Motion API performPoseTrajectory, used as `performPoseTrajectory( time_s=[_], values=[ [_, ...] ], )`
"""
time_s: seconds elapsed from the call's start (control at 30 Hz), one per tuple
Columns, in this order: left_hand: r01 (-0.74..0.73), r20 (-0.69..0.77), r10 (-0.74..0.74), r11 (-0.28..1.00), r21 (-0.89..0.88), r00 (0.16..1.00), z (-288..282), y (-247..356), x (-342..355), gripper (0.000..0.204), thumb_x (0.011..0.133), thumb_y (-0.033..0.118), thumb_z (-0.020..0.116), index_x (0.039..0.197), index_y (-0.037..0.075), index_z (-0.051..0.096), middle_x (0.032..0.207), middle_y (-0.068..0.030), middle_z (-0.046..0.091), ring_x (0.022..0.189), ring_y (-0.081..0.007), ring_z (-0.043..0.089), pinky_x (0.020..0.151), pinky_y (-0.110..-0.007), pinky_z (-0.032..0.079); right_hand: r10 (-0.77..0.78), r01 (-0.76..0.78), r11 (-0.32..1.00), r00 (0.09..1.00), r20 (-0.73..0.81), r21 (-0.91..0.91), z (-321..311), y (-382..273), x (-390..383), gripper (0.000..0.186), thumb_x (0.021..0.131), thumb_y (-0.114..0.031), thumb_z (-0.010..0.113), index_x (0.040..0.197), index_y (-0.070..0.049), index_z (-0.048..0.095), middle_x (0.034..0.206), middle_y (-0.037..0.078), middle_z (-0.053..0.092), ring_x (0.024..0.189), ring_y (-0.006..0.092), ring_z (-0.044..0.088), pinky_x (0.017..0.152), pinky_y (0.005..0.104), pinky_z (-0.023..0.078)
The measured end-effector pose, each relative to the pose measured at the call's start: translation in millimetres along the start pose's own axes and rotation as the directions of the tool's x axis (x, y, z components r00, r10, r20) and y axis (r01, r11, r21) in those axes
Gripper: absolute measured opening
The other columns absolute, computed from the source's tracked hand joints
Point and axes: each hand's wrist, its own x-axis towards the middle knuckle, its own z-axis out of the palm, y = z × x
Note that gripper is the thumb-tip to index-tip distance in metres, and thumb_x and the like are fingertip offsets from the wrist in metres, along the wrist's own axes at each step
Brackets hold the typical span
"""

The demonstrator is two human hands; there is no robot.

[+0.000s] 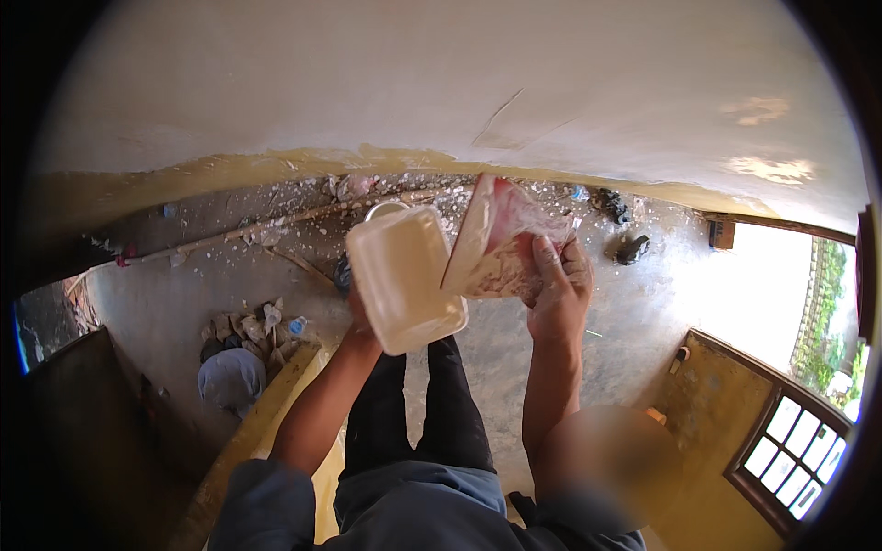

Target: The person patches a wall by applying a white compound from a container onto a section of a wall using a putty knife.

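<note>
My left hand [361, 317] grips a shallow cream-white rectangular plastic tub [404, 275] from its left side. Most of those fingers are hidden behind the tub, whose pale inside faces me. In my right hand [562, 285] is a flat, wedge-shaped red putty spreader [501, 243], smeared with whitish filler. Thumb and fingers pinch it at its narrow end. Its wide edge points left, close to the tub's right rim; whether they touch I cannot tell.
A pale wall [441, 83] with a yellow lower strip rises ahead. Along its foot lie a long pole [211, 241], scattered flakes and dark rags [632, 250]. Behind the tub shows a bucket rim [386, 209]. A low yellow wall [243, 422] and crumpled sacks [243, 331] are at left.
</note>
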Motion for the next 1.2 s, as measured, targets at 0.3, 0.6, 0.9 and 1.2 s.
performPoseTrajectory(
  time_s=[0.3, 0.6, 0.9, 1.2],
  values=[
    [0.210, 0.107, -0.184, 0.918, -0.336, 0.977, -6, -41, 95, 0.071, 0.089, 0.061, 0.051, 0.142, 0.014, 0.041, 0.141, -0.0061, 0.047, 0.127, -0.0258, 0.047, 0.109, -0.045, 0.038, -0.370, 0.389, 0.346, 0.893, 0.257, -0.854, -11, 50, 37, 0.024, 0.081, -0.006, 0.066, 0.103, 0.004, 0.059, 0.078, 0.015, 0.067, 0.070, 0.0280, 0.066, 0.067, 0.0323, 0.049],
    [0.258, 0.142, -0.220, 0.718, -0.646, 0.965, -18, -42, 112, 0.066, 0.085, 0.051, 0.065, 0.138, 0.016, 0.047, 0.140, -0.0004, 0.049, 0.123, -0.0177, 0.050, 0.109, -0.037, 0.037, -0.428, 0.493, 0.326, 0.838, 0.339, -0.806, -12, 63, 57, 0.020, 0.082, -0.007, 0.061, 0.097, 0.006, 0.056, 0.077, 0.024, 0.064, 0.073, 0.0441, 0.063, 0.063, 0.0428, 0.050],
    [0.258, 0.258, -0.115, 0.729, -0.634, 0.959, -36, -58, 110, 0.067, 0.093, 0.065, 0.040, 0.147, 0.026, 0.034, 0.143, -0.0008, 0.044, 0.130, -0.0230, 0.044, 0.110, -0.049, 0.035, -0.245, 0.400, 0.638, 0.916, 0.318, -0.658, -14, 78, 62, 0.024, 0.083, -0.005, 0.059, 0.103, 0.006, 0.061, 0.090, 0.021, 0.069, 0.082, 0.0339, 0.067, 0.074, 0.0365, 0.051],
    [0.234, 0.319, -0.161, 0.950, -0.206, 0.934, -2, -46, 107, 0.069, 0.092, 0.062, 0.043, 0.143, 0.016, 0.039, 0.139, -0.0086, 0.047, 0.129, -0.0246, 0.045, 0.105, -0.049, 0.040, 0.010, 0.016, 0.965, 0.995, 0.095, -0.263, -50, 68, 81, 0.015, 0.094, -0.007, 0.058, 0.103, 0.003, 0.064, 0.097, 0.008, 0.066, 0.088, 0.0139, 0.063, 0.080, 0.0267, 0.051]
  ],
)
